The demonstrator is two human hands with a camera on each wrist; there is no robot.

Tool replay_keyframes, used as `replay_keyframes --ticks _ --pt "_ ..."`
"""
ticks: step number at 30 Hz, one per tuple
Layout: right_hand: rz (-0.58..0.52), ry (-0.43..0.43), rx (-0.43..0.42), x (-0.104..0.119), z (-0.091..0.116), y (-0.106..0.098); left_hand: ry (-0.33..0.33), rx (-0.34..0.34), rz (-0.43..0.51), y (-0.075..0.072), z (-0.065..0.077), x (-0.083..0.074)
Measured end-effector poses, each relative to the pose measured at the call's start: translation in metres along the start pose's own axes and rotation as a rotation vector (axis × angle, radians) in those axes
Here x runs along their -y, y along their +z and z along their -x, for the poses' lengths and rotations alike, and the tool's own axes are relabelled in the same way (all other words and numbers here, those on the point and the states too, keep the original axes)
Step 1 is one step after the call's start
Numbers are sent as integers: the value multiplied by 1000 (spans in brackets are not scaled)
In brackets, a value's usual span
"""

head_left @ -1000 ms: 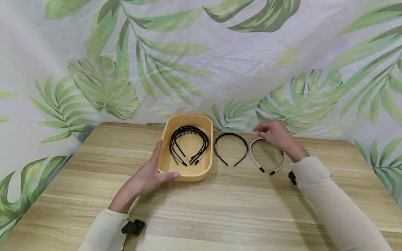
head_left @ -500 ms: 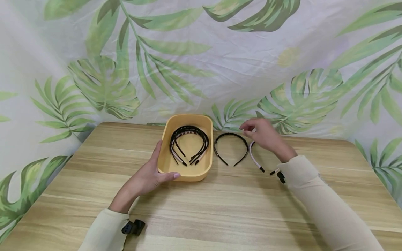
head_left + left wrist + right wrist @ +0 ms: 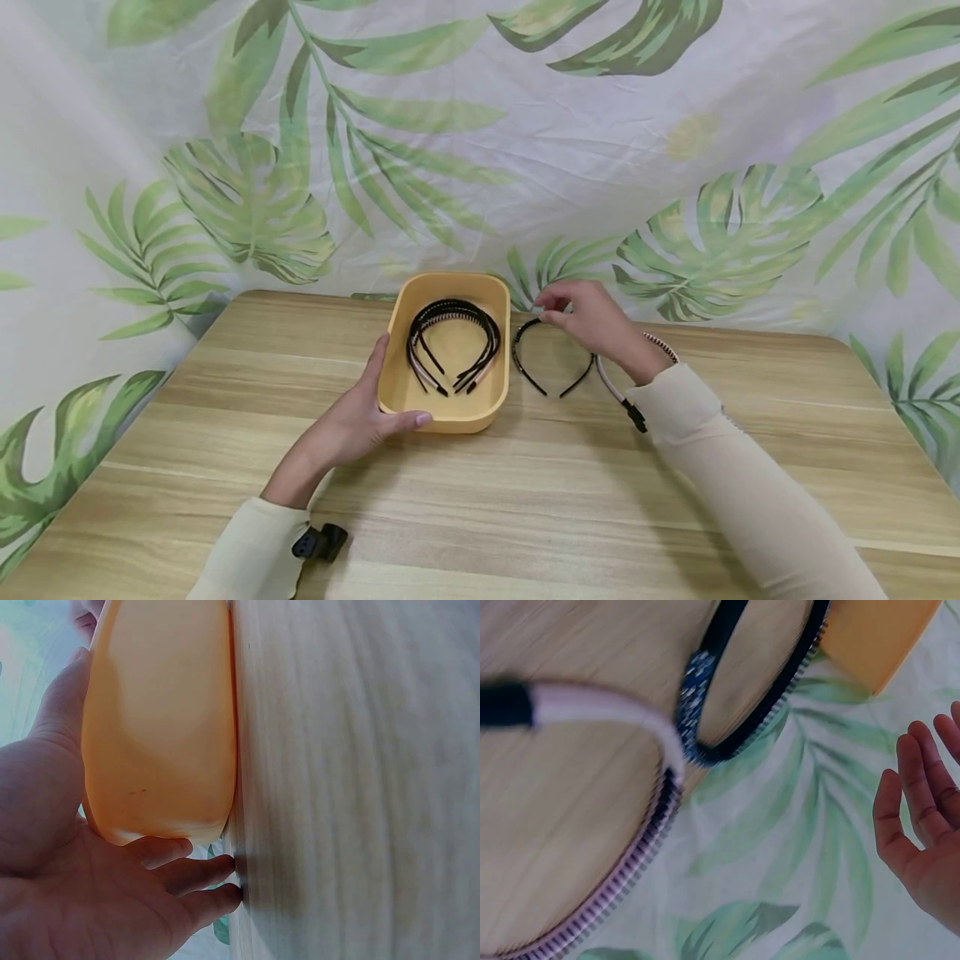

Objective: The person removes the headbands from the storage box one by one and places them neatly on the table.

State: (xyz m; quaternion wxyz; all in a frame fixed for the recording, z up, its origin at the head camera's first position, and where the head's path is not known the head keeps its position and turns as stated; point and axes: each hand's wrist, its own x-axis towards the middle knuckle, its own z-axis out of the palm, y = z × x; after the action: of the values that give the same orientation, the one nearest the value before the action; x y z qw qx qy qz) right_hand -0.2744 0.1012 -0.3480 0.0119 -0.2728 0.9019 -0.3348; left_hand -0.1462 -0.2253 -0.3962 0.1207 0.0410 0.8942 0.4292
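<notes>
A yellow plastic box (image 3: pixel 450 408) stands at the back of the table, with several black headbands (image 3: pixel 495 333) and pinkish ones nested in it. My left hand (image 3: pixel 352 425) holds the box at its near left corner, the thumb along the front and the fingers along the left side. In the left wrist view, those fingers bend round the end of the box (image 3: pixel 165 712). Above a black headband (image 3: pixel 517 358) right of the box hovers my right hand (image 3: pixel 592 321), fingers loosely bent and holding nothing. A pink headband (image 3: pixel 611 382) lies partly hidden under the right forearm.
Behind the wooden table (image 3: pixel 480 508) hangs a leaf-patterned cloth (image 3: pixel 450 167), close to the box's back. Both headbands on the table lie side by side near the back edge, the black one with a glittery section (image 3: pixel 696 690).
My right hand has moved left, from over the pink headband to over the black one. The left hand and the box have stayed in place.
</notes>
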Motion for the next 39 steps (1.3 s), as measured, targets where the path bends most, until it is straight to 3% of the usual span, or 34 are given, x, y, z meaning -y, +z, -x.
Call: replay_keyframes --ticks 15,39 --pt "-5 -56 44 28 -29 22 3 -8 -19 1 -1 -1" --pt "-8 -26 66 35 -65 60 19 -10 -7 1 -1 0"
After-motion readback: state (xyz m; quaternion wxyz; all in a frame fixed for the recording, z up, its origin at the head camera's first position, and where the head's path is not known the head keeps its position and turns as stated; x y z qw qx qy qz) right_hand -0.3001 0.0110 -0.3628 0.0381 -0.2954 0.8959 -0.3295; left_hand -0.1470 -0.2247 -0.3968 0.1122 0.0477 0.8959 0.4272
